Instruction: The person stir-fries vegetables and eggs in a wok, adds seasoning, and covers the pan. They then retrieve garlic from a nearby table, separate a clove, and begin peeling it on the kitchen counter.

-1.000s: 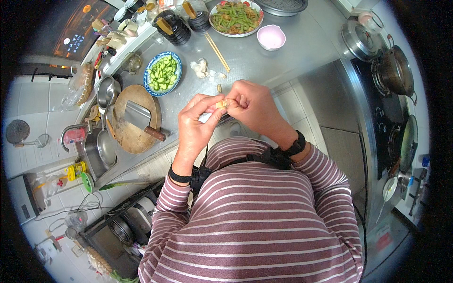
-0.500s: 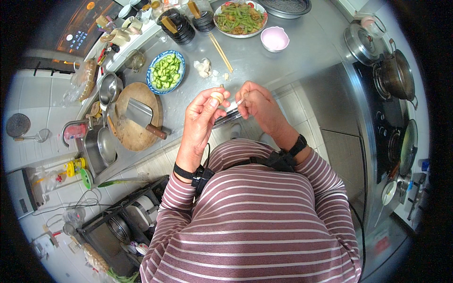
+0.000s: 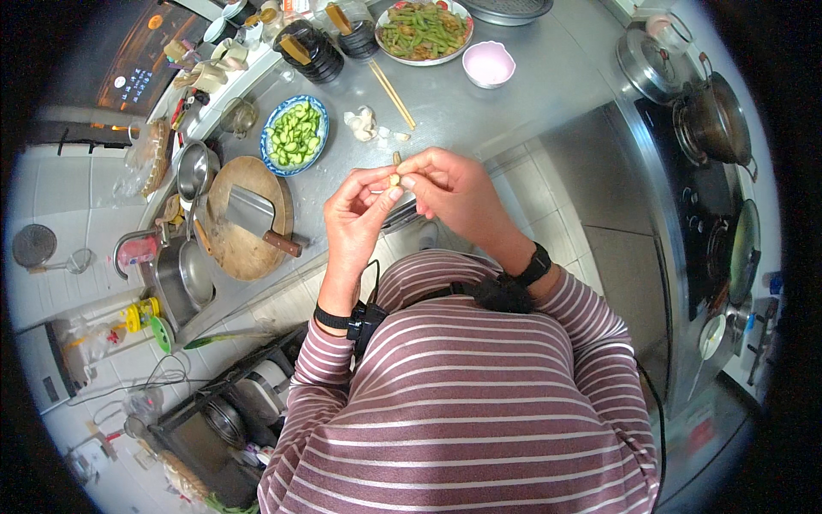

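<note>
Above the front edge of the counter, my left hand (image 3: 355, 206) pinches a small pale piece of garlic (image 3: 395, 180), with a brownish stem end sticking up between the fingers. My right hand (image 3: 454, 188) meets it from the other side, thumb and fingertips closed on the same garlic. Fingers hide most of it. Just beyond my hands, a whitish heap of garlic and skins (image 3: 361, 124) lies on the metal counter (image 3: 342, 184), with a few loose bits beside it. A pair of wooden chopsticks (image 3: 392, 94) rests to the right of the heap.
To the left, a cleaver (image 3: 252, 211) lies on a round wooden chopping board (image 3: 227, 244), near a blue-rimmed plate of sliced cucumber (image 3: 295, 135). Farther back are a plate of cooked green beans (image 3: 424, 32) and a pink bowl (image 3: 488, 64). A pot (image 3: 719, 128) stands on the stove at right.
My right hand has moved left from beside the garlic and now grips it together with my left hand. The whole view has shifted slightly.
</note>
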Demonstrator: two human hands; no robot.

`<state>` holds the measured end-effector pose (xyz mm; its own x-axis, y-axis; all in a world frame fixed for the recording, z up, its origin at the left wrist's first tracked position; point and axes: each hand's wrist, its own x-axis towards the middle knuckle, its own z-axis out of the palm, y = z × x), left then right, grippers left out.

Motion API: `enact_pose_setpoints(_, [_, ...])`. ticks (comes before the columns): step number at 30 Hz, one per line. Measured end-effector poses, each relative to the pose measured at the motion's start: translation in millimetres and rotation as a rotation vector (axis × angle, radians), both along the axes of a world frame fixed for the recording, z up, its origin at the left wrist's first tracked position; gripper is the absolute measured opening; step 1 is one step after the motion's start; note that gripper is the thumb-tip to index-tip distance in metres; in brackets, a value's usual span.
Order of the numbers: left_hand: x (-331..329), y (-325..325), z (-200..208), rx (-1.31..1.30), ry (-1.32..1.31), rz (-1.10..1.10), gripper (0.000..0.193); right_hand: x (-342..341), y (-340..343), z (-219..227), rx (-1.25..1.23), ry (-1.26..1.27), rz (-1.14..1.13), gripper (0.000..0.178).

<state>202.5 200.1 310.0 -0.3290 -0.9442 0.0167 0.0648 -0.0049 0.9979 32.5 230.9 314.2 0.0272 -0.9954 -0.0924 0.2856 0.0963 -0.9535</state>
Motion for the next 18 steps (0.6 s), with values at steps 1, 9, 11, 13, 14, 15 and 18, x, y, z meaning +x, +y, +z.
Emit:
enact_pose_setpoints(1, [0,0,0,-0.019,-0.008,0.004,0.026,1,-1,0,-0.111,0.163,-0.066,0.005])
enact_pose_setpoints(9, [-1,0,4,-0.076,-0.045,0.012,0.023,-2,-5,2,-0.511,0.553,-0.187,0.009])
enact_pose_setpoints(11, [-2,1,5,-0.04,-0.003,0.008,0.024,-2,-5,2,-0.52,0.592,-0.191,0.009])
enact_pose_setpoints(13, [-3,1,6,0.01,0.053,-0.001,0.024,0,-5,1,-0.456,0.503,-0.179,0.008])
enact_pose_setpoints(14, [-4,1,7,0.045,0.08,-0.005,0.024,3,-6,0,-0.385,0.398,-0.171,0.008])
enact_pose_setpoints(15, [-5,1,8,0.082,0.106,-0.006,0.024,5,-7,-1,-0.306,0.285,-0.158,0.008])
enact_pose_setpoints(18, [-5,-2,9,0.167,0.158,0.002,0.023,8,-10,-4,-0.13,0.102,-0.178,0.008])
